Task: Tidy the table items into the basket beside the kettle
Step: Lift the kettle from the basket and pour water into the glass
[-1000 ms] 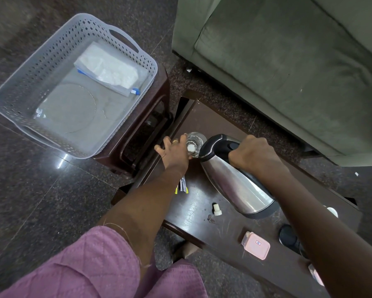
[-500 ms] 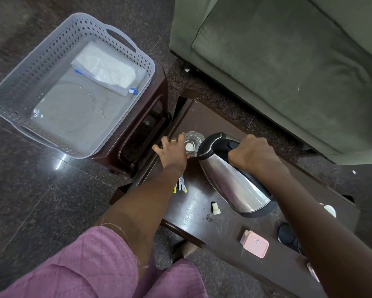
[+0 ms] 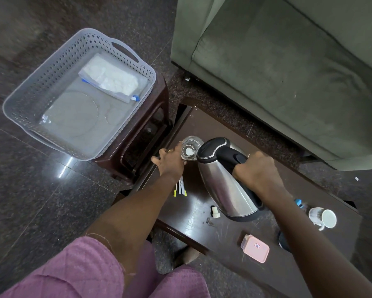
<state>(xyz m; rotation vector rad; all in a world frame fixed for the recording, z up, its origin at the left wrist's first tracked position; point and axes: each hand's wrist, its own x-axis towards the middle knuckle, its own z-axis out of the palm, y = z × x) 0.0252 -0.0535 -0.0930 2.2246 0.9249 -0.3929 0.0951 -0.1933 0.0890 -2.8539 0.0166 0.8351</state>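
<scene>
The kettle point(image 3: 223, 186), gripped by the right hand point(image 3: 256, 171), is being tilted spout-first toward the glass point(image 3: 191, 147) being held by the left hand point(image 3: 171, 162).

Indoor light, soft and dimmish, no hard shadows. The kettle point(image 3: 228, 181) steel body carries broad pale highlights and dark reflections, and focus is sharpest right around it. The table point(image 3: 193, 214) under the kettle is dark with a dull sheen; scratches are readable just below the kettle. The floor point(image 3: 51, 201) left of the kettle has one bright glare streak near the basket point(image 3: 43, 80) corner. Far up-left of the kettle the floor smears with blur. The sofa point(image 3: 288, 72) above-right of the kettle is flatly lit, its edges bowed by the wide lens. Forearms below the kettle stretch toward the frame edge. The glass point(image 3: 190, 147) just left of the kettle lid shows weak glints.
</scene>
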